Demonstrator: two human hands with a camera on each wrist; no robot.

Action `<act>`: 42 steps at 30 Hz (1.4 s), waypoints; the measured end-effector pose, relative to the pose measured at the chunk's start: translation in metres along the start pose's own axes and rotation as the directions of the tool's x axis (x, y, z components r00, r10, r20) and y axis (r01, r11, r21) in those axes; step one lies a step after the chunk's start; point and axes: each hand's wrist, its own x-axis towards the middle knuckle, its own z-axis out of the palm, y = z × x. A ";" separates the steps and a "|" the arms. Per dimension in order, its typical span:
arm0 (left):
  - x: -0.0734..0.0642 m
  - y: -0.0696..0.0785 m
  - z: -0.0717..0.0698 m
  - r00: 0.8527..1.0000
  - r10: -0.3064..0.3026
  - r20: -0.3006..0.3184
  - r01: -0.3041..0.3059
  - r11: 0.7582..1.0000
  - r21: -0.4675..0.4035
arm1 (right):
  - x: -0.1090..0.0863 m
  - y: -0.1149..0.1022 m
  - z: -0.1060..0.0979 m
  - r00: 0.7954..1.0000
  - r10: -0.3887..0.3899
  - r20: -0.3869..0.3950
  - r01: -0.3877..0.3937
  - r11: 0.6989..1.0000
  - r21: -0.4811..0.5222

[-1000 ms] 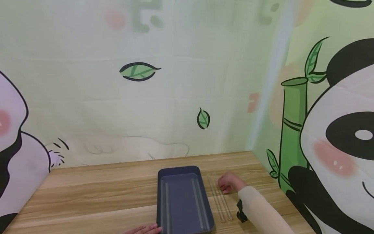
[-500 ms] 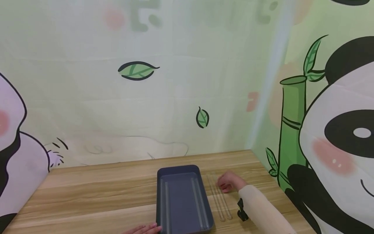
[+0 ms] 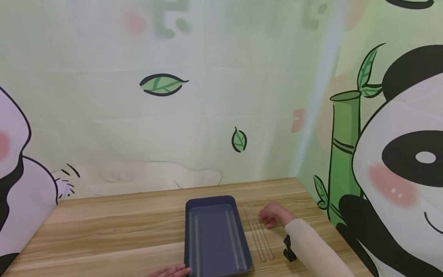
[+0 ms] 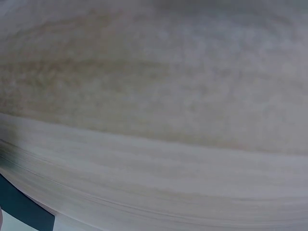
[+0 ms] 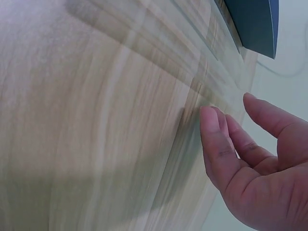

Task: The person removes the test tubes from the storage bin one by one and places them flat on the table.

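Observation:
Two long clear glass tubes (image 3: pixel 265 245) with rounded near ends lie side by side on the table, right of a dark blue rectangular tray (image 3: pixel 215 242). Beside their far ends is my right hand (image 3: pixel 275 214), fingers bent loosely. In the right wrist view a gap shows between the thumb (image 5: pixel 264 115) and the fingers, with the far ends of the tubes close by. My left hand (image 3: pixel 169 271) rests its fingertips at the tray's left side near the bottom of the head view; the rest of that hand is cut off. Pale strips run lengthwise inside the tray.
The wood-grain table (image 3: pixel 114 223) ends at a pale green backdrop (image 3: pixel 104 127) printed with leaves and pandas. A black wrist strap (image 3: pixel 289 249) sits at the right sleeve. In the left wrist view there is mostly tabletop, with a dark edge (image 4: pixel 26 207) at lower left.
My right hand has shifted slightly rightward, away from the tubes. The left hand stays at the tray, and the tubes and tray keep their places.

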 end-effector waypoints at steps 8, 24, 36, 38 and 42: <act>-0.001 0.001 -0.001 1.000 -0.003 0.024 0.004 1.000 -0.023 | -0.007 -0.004 -0.004 1.000 0.002 -0.018 -0.002 1.000 -0.003; 0.002 0.001 -0.006 0.999 -0.035 0.042 0.037 0.998 -0.054 | -0.013 -0.014 -0.014 0.998 -0.051 -0.027 0.053 0.996 0.072; 0.000 0.003 -0.004 0.996 -0.043 0.082 0.047 0.998 -0.042 | -0.020 -0.034 -0.014 0.992 -0.125 0.023 0.122 0.987 0.106; -0.001 0.003 -0.002 0.995 -0.037 0.090 0.039 0.999 -0.022 | -0.021 -0.038 -0.012 0.989 -0.143 0.036 0.138 0.983 0.118; -0.002 0.003 0.000 0.993 -0.035 0.112 0.034 0.999 0.013 | -0.025 -0.047 -0.006 0.983 -0.171 0.070 0.159 0.977 0.143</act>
